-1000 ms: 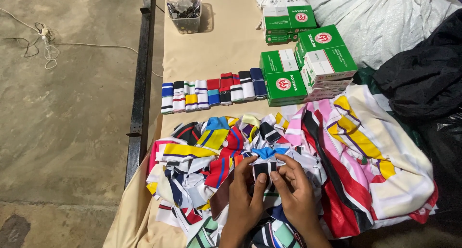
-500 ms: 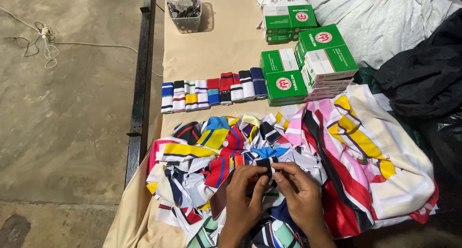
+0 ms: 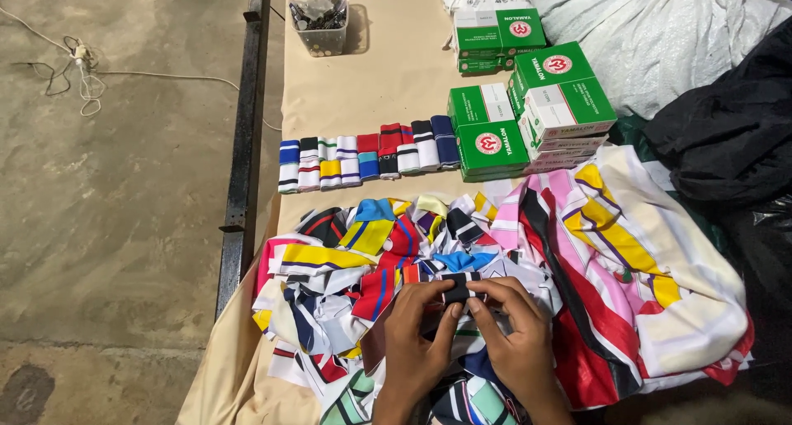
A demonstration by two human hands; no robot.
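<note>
1. Concrete floor (image 3: 107,227) fills the left part of the view, with a thin cord (image 3: 82,74) lying on it at about 10 o'clock; a dark metal rail (image 3: 243,144) separates the floor from the worktop (image 3: 388,78), which is covered with beige cloth.
2. On the worktop, a big pile of colourful striped fabric pieces (image 3: 355,260) lies at the centre and toward 6 o'clock.
3. Both hands are at 6 o'clock, over this pile. The left hand (image 3: 412,342) and the right hand (image 3: 516,342) hold together a small folded strip (image 3: 459,289), dark with a white stripe.
4. The fingers (image 3: 487,297) of both hands are closed on this strip, pinching it from its two ends; the strip is just above the pile, between the fingertips.
5. A row of folded striped strips (image 3: 367,157) lies flat side by side at about 11 o'clock from the hands, well apart from them.
6. Green and white cardboard boxes (image 3: 528,111) are stacked at 1 o'clock, touching the right end of the row.
7. A clear plastic tub (image 3: 320,16) with small dark items stands at 12 o'clock, near the top edge.
8. White sacking (image 3: 660,37) lies at 2 o'clock, and a black cloth (image 3: 734,136) lies at 3 o'clock, beside the pile.
</note>
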